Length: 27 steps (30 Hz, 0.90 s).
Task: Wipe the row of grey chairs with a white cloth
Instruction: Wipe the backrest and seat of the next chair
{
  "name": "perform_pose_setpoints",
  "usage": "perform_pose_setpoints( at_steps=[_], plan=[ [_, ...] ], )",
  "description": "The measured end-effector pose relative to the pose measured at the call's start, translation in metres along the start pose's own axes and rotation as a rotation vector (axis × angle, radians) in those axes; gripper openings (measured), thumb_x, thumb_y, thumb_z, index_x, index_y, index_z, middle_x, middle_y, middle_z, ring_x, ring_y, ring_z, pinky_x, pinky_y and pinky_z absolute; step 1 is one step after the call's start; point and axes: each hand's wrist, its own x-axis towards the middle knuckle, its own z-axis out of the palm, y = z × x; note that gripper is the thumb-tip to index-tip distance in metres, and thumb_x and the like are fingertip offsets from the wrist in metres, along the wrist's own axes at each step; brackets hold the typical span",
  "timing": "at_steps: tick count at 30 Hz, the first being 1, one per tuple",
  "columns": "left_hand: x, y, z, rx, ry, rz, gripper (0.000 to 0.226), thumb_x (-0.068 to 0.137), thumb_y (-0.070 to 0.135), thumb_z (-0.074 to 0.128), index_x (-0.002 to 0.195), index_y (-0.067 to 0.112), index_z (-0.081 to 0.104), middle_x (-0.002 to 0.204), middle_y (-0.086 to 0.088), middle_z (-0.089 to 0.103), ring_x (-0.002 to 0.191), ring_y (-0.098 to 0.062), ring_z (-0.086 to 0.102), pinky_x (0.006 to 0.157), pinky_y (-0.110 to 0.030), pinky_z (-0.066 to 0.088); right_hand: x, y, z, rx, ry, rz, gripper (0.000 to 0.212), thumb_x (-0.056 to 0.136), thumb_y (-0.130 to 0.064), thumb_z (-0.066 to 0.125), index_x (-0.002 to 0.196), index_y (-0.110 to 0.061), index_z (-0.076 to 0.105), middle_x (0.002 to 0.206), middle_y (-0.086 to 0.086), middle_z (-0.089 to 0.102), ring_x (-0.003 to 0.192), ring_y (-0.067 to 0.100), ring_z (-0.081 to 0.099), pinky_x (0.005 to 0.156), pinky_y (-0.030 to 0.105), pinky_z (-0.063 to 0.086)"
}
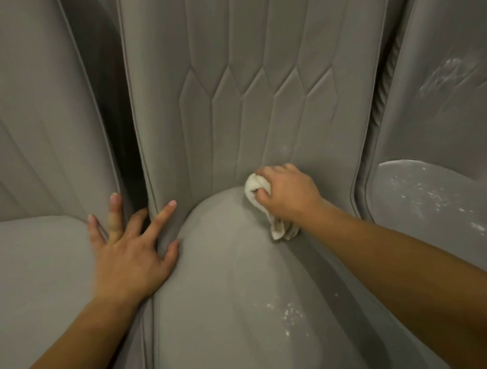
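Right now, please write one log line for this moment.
right hand: grips cloth at middle seat crease | left hand: rests spread between seats | specks: seat front

A scatter of white specks (291,315) lies on the front right part of the middle seat (215,296), and a wider spread of white flecks (435,196) dots the right seat (402,177) at the edge of the view. Above those flecks a whitish smear (448,74) with fine streaks through it marks the padded back (454,126) of that same chair. A dark ribbed strip (383,87) runs upright in the narrow space between these two chairs, and a deep black gap (117,125) opens on the other side, to the left.
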Motion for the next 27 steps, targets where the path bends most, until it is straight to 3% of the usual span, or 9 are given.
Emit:
perform_pose_setpoints(
  at_steps=[6, 14, 17, 19, 23, 27],
  plan=[
    [0.000, -0.001, 0.000, 0.004, -0.005, 0.006, 0.075, 0.083, 0.066, 0.045, 0.154, 0.044, 0.033, 0.135, -0.009, 0.061, 0.154, -0.027, -0.017, 0.116, -0.070, 0.006, 0.030, -0.033, 0.016, -0.011, -0.193, 0.032, 0.028, 0.090, -0.041, 0.047, 0.112, -0.026, 0.057, 0.115, 0.000, 0.064, 0.109, 0.028, 0.056, 0.074, 0.034, 0.035],
    [-0.002, 0.001, -0.001, -0.001, -0.010, 0.005, 0.075, 0.084, 0.066, 0.044, 0.155, 0.045, 0.031, 0.136, -0.010, 0.059, 0.155, -0.027, -0.016, 0.116, -0.070, 0.008, 0.017, 0.030, -0.010, -0.242, -0.315, 0.263, 0.032, 0.090, -0.050, 0.049, 0.109, -0.026, 0.059, 0.117, 0.004, 0.067, 0.109, 0.029, 0.063, 0.084, 0.037, 0.046],
    [-0.001, 0.001, 0.000, 0.006, -0.014, 0.003, 0.076, 0.084, 0.067, 0.044, 0.156, 0.045, 0.029, 0.137, -0.010, 0.059, 0.154, -0.027, -0.017, 0.116, -0.070, 0.008, -0.005, 0.041, -0.010, -0.223, -0.278, 0.289, 0.027, 0.092, -0.049, 0.046, 0.099, -0.023, 0.052, 0.111, 0.007, 0.067, 0.104, 0.031, 0.061, 0.076, 0.037, 0.042],
    [-0.002, 0.001, 0.000, -0.004, -0.018, 0.001, 0.077, 0.084, 0.067, 0.044, 0.156, 0.045, 0.029, 0.137, -0.011, 0.058, 0.154, -0.026, -0.018, 0.116, -0.071, 0.007, -0.016, 0.031, -0.013, -0.159, -0.196, 0.247, 0.026, 0.092, -0.047, 0.047, 0.100, -0.023, 0.052, 0.112, 0.006, 0.066, 0.107, 0.031, 0.057, 0.075, 0.036, 0.040],
    [-0.002, 0.002, -0.001, -0.025, -0.011, 0.003, 0.077, 0.083, 0.067, 0.046, 0.155, 0.044, 0.032, 0.137, -0.013, 0.058, 0.153, -0.025, -0.020, 0.115, -0.072, 0.006, -0.035, -0.029, -0.016, 0.037, -0.142, 0.088, 0.040, 0.090, -0.048, 0.051, 0.125, -0.030, 0.057, 0.125, 0.000, 0.064, 0.116, 0.029, 0.054, 0.087, 0.037, 0.045],
    [-0.002, 0.002, -0.004, -0.028, -0.031, 0.000, 0.076, 0.084, 0.067, 0.045, 0.155, 0.044, 0.031, 0.140, -0.013, 0.055, 0.152, -0.023, -0.024, 0.116, -0.071, 0.003, -0.067, -0.057, 0.007, -0.054, -0.122, -0.089, 0.047, 0.092, -0.048, 0.049, 0.135, -0.029, 0.052, 0.137, -0.002, 0.055, 0.118, 0.029, 0.048, 0.089, 0.041, 0.050]
  ],
)
